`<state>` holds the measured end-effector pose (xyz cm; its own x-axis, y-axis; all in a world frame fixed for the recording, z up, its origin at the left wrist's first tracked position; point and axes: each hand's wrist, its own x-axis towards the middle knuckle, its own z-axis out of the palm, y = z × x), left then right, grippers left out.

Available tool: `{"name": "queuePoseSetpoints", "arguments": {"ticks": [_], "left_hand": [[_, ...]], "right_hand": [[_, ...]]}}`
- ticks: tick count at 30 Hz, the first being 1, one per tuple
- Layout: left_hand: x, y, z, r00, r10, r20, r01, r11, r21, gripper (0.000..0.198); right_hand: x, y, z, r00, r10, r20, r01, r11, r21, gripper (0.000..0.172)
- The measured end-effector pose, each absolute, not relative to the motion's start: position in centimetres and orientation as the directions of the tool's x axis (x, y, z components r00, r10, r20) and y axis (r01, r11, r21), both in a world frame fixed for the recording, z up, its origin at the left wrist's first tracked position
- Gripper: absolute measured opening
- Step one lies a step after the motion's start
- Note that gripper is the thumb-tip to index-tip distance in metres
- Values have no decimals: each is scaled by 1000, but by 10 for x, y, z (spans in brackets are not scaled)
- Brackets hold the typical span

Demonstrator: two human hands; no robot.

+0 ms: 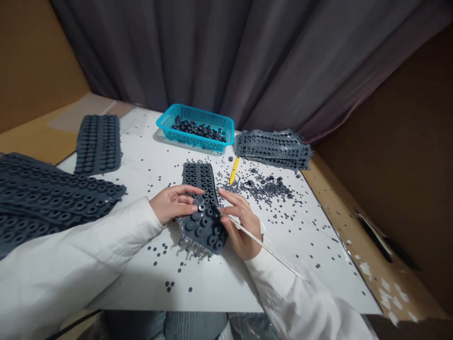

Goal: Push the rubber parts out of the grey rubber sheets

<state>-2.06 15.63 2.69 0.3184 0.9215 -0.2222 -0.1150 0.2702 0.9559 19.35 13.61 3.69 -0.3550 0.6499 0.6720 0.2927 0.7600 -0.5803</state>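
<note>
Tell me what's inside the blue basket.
The blue basket holds many small dark pieces, loosely heaped. Only the uppermost show; anything buried beneath them is covered, so I can't tell what's there.

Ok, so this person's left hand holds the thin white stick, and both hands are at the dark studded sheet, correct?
Not quite: the head view shows the thin white stick in the right hand, not the left hand. Both hands are indeed at the dark studded sheet.
</note>
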Motion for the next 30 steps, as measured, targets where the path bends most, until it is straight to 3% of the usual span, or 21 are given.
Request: {"name": "queuePoseSetpoints", "arguments": {"ticks": [3,5,11,18,30], "left_hand": [[-19,156,24,237,955,-179,-136,216,967,32],[-18,154,24,247,952,-183,-138,221,965,28],[-15,145,31,390,908,-155,-239,262,935,39],[-17,146,28,402,885,-237,-141,315,938,44],[-14,147,31,341,891,-299,-218,384,897,43]], "right_hand": [[190,129,41,-380,629,678,199,772,-604,10],[190,127,41,-385,620,684,165,775,-610,10],[192,125,40,-369,634,680,118,758,-642,12],[192,124,35,-324,710,625,83,679,-729,12],[191,125,41,-394,673,625,36,691,-722,12]]}}
